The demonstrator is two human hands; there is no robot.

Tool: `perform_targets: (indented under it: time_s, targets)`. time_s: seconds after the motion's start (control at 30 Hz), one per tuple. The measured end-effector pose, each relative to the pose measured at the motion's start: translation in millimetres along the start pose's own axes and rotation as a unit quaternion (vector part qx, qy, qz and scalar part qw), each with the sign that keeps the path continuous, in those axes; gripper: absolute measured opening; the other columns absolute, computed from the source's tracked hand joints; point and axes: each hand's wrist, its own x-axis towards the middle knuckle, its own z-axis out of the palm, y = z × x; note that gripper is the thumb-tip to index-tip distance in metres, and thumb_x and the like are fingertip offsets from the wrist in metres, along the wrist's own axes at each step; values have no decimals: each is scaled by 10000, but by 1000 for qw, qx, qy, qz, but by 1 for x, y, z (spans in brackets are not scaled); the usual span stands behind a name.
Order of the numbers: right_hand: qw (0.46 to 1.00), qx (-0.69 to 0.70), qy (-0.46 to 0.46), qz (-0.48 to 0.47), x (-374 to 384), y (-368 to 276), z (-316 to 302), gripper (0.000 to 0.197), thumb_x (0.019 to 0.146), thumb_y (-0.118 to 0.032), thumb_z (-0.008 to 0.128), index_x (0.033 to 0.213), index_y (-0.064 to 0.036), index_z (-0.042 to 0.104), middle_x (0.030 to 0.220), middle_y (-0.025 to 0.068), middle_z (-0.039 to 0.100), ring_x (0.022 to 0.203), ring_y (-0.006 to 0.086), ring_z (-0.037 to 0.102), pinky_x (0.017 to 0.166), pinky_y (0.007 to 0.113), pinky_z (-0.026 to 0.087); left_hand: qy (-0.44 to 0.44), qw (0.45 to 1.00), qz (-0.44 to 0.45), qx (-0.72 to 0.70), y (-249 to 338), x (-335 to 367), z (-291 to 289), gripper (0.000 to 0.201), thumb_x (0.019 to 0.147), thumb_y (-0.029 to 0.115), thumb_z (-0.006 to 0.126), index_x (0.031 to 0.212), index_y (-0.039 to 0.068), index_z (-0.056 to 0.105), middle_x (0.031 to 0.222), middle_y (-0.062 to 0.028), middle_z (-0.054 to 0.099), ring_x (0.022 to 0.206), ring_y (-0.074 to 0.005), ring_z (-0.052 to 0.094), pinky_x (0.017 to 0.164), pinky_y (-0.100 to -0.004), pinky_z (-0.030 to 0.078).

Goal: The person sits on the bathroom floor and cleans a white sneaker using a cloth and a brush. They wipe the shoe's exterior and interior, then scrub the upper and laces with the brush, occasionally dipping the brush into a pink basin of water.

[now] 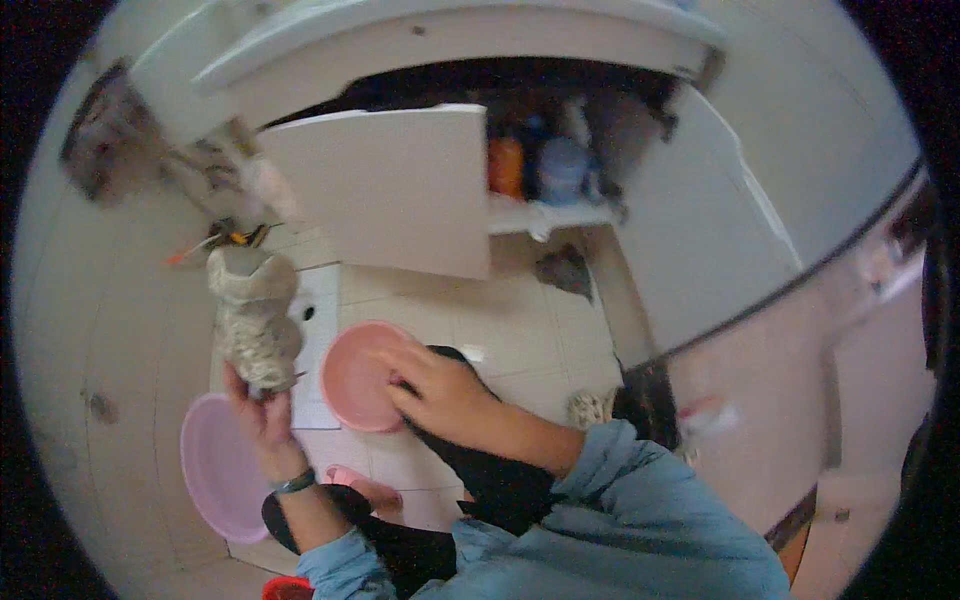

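Observation:
A cream, lace-up shoe (255, 325) is raised at the left, its opening toward the far side. My left hand (265, 415) grips it from the near end, with the palm turned up and a dark band on the wrist. My right hand (440, 392) is over the right rim of a pink basin (352, 410), fingers stretched out and thumb apart. It is slightly blurred, and I see nothing held in it. A similar light-coloured shoe (588, 408) rests on the floor to the right.
A lilac basin (200, 500) stands at the left and a red container (287, 588) at the lower edge. Ahead, a cabinet door (390, 190) hangs open before bottles (505, 165). A dark cloth-like heap (565, 270) lies beneath. Pink slippers (365, 490) are near my knees.

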Motion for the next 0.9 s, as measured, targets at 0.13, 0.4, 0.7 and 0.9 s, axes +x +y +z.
perform_targets:
  time_s: [0.13, 0.4, 0.7, 0.9]
  targets:
    - [910, 30, 107, 399, -149, 81, -66, 252, 864, -165, 520, 1072, -24, 529, 911, 85, 584, 825, 156, 555, 742, 273, 454, 7, 881, -37, 471, -18, -59, 14, 581, 837, 93, 508, 1350, 16, 247, 1328, -140, 317, 1170, -266, 388, 957, -373, 357]
    - [452, 51, 450, 768, -549, 120, -144, 260, 821, -239, 584, 971, -33, 537, 813, 77, 574, 684, 170, 538, 555, 314, 450, 80, 841, -319, 429, -124, -156, -27, 578, 742, 15, 537, 1276, -28, 321, 1140, -155, 487, 941, -246, 538, 794, -328, 461]
    - [543, -187, 289, 766, -570, 152, -166, 473, 792, -386, 575, 1018, 30, 562, 949, 171, 611, 846, 293, 587, 721, 391, 463, 10, 480, -529, 700, -203, -180, -135, 462, 728, 130, 566, 1186, 104, 515, 1131, -118, 548, 999, -245, 540, 819, -369, 456]
    - [516, -275, 158, 796, -616, 203, -170, 429, 755, -375, 573, 952, 3, 623, 982, 239, 588, 894, 382, 565, 758, 434, 452, -113, 338, -509, 784, -235, -213, -228, 519, 807, 251, 522, 1249, 22, 373, 1076, -216, 558, 1087, -316, 480, 923, -392, 390]
